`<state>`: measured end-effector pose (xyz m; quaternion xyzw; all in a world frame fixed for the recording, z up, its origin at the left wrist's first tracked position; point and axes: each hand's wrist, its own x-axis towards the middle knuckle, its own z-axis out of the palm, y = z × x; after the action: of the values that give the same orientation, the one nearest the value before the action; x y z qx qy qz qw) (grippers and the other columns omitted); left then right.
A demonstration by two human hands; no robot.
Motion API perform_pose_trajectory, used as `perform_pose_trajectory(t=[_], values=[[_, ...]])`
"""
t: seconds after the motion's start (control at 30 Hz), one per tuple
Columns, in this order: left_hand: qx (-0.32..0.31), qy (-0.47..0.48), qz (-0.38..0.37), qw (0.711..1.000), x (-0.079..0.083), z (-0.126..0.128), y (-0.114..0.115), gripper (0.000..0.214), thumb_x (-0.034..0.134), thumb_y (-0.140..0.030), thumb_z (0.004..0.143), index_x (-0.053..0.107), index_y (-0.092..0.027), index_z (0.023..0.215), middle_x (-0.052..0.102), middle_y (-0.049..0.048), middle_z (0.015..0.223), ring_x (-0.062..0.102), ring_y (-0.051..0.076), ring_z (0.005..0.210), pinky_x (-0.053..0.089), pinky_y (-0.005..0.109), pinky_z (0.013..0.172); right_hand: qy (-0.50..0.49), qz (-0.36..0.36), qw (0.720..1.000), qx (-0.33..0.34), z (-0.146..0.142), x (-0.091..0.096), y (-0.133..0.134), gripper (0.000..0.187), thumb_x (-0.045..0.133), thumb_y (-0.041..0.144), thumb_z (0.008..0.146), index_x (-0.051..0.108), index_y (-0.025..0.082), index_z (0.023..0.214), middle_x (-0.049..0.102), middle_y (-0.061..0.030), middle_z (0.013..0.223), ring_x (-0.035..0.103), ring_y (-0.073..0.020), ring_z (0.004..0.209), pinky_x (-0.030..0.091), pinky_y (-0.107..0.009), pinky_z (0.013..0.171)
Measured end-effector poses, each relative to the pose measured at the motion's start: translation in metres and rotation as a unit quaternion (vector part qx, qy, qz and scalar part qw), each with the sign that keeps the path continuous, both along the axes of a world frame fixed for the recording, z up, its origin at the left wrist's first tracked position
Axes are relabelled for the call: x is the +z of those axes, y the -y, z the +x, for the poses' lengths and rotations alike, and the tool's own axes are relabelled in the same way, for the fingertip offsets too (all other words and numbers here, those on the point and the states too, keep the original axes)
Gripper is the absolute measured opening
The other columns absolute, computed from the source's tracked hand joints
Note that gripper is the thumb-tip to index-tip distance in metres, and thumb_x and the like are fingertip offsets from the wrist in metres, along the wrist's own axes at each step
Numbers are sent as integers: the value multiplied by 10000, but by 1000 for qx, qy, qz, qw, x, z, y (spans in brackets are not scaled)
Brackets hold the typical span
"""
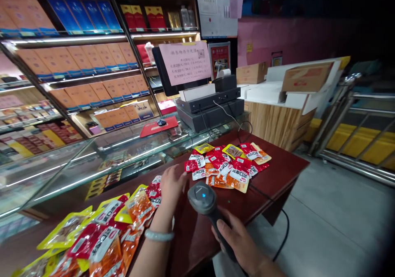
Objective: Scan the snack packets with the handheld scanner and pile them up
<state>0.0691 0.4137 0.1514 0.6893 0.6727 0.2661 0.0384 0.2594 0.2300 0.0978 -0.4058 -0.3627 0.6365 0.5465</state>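
Note:
My right hand (236, 238) is wrapped round the handle of a dark grey barcode scanner (202, 199), which has a small blue light on top. The scanner head is raised over the dark red table (191, 240). My left hand (171, 182), with a pale bangle on its wrist, is low over the table, its fingers loosely apart and partly hidden; nothing shows in them. Right beside it lies a red snack packet (154, 190), at the end of a heap of red, orange and yellow snack packets (101, 240). Beyond the scanner is a second heap of similar packets (228, 166).
A glass display counter (92, 162) runs behind the table. On it stand a cash register (210, 108), a monitor with a pink sign (187, 61) and a mouse (161, 122). The scanner cable (286, 227) hangs off the right edge. Metal railings (354, 133) stand at right.

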Motion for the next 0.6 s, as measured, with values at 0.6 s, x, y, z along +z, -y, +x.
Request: perform_pose_trajectory(t=[0.6], values=[[-51,-132,-197,970,3,36,-53,368,778,-531,716,737,-224,914,779,157,1065,706,354,1032,491,411,880,-22,-70,993,-92,23,-14,-8,806,823,784,663,752,222,1235,764,-119,1081,698,-260,933,571,-349,789]])
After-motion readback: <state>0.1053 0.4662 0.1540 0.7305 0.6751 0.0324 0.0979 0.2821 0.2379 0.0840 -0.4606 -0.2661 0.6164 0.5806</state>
